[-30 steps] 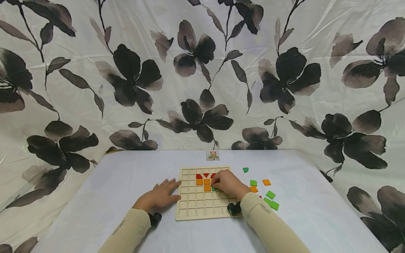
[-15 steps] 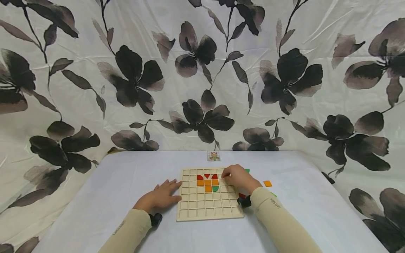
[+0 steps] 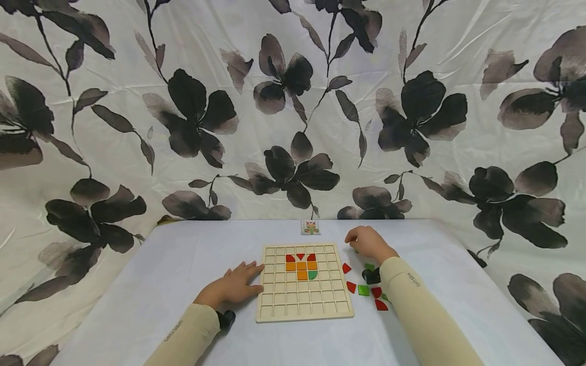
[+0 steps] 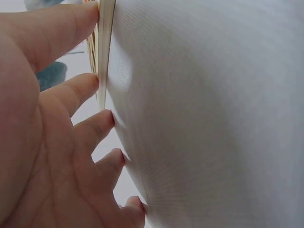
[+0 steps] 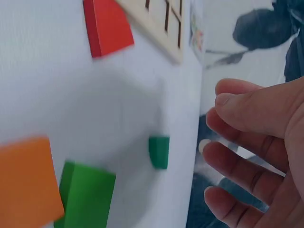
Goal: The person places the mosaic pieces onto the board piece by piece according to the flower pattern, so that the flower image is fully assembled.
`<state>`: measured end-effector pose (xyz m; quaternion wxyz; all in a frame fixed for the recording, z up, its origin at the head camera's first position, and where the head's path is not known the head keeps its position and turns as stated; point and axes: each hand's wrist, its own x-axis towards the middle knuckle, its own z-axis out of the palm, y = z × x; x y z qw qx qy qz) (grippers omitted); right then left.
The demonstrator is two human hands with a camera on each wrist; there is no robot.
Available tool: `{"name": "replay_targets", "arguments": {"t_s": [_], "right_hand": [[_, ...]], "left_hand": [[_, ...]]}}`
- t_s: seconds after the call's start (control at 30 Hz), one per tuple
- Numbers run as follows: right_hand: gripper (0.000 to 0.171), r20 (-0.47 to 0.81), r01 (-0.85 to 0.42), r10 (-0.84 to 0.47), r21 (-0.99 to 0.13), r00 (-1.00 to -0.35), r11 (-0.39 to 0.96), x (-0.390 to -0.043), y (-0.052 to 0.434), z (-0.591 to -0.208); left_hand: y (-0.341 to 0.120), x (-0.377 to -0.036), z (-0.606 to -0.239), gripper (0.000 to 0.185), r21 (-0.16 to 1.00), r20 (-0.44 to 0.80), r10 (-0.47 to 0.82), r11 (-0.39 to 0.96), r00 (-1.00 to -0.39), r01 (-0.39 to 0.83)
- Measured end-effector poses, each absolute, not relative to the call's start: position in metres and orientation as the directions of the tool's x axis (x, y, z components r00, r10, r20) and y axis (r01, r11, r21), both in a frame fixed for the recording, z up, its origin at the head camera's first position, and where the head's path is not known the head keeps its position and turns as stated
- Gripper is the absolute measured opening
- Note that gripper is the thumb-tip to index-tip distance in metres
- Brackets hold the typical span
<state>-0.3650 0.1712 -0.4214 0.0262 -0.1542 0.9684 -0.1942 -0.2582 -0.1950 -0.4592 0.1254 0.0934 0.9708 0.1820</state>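
My left hand lies spread at the left edge of a wooden grid board, thumb and fingertips touching its side. In the left wrist view, straight fingers meet the board's edge. Set in the grid are red pieces along one row, orange squares below, and a green quarter-round piece. My right hand hovers beyond the board's far right corner, fingers loosely bent with nothing between them. Close to it, in the right wrist view, a dark green piece lies on the cloth.
Right of the board lie loose red pieces, light green squares and an orange square; the right forearm covers part of this group. A small pattern card lies behind the board at the table's back edge, before a flowered curtain.
My right hand has left the grid, moving right and back past the board's edge. The green quarter-round piece it covered now shows in its square. My left hand has stayed put.
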Motion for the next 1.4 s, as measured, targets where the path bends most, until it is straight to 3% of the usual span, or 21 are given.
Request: {"name": "replay_targets", "arguments": {"t_s": [0.2, 0.47, 0.83, 1.03, 1.4], "right_hand": [[0.020, -0.045, -0.189, -0.221, -0.373, -0.974, 0.908, -0.368, 0.183, -0.425], [0.039, -0.138, -0.092, -0.150, -0.358, -0.979, 0.929, -0.362, 0.190, -0.440], [0.021, -0.085, -0.161, -0.198, -0.324, -0.976, 0.932, -0.362, 0.187, -0.444], [0.021, -0.007, -0.238, -0.250, -0.274, -0.968, 0.932, -0.359, 0.180, -0.442], [0.016, 0.100, -0.371, -0.359, -0.336, -0.928, 0.865, -0.338, 0.146, -0.431]], "left_hand": [[-0.195, -0.258, -0.461, 0.066, 0.381, -0.214, 0.225, 0.915, -0.951, 0.131], [-0.192, -0.255, -0.465, 0.067, 0.378, -0.219, 0.218, 0.918, -0.951, 0.124], [-0.191, -0.255, -0.464, 0.067, 0.373, -0.209, 0.225, 0.918, -0.952, 0.135], [-0.192, -0.257, -0.465, 0.067, 0.363, -0.214, 0.216, 0.923, -0.953, 0.128], [-0.197, -0.257, -0.462, 0.065, 0.378, -0.189, 0.247, 0.911, -0.950, 0.162]]}}
